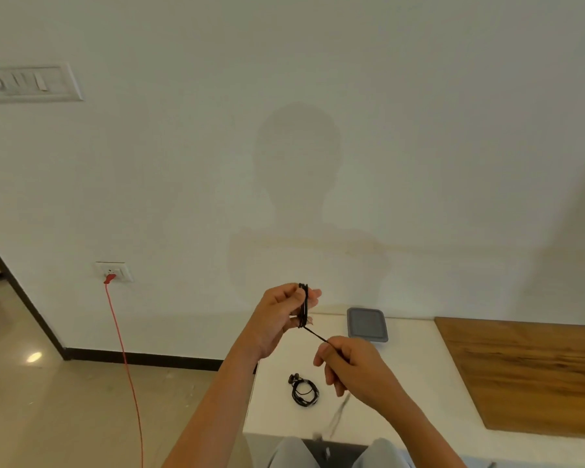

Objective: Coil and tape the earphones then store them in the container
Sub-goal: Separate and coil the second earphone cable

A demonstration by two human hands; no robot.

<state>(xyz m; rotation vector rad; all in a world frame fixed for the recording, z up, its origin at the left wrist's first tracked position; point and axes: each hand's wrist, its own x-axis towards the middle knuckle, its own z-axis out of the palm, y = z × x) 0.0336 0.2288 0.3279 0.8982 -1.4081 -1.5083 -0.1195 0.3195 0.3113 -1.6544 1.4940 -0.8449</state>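
My left hand (pixel 281 315) is raised above the white table, with black earphone cable (pixel 304 305) wound in several loops around its fingers. A taut strand runs down and right from the loops into my right hand (pixel 348 363), which pinches it. The loose tail hangs blurred below my right hand. A second pair of black earphones (pixel 304 390) lies coiled on the table beneath my hands. The grey lidded container (pixel 367 324) sits at the table's far edge by the wall, behind my right hand.
The white table (pixel 419 383) has a wooden panel (pixel 527 373) on its right part. A red cable (pixel 125 366) hangs from a wall socket (pixel 113 271) at the left, over the tiled floor. My knees show at the bottom edge.
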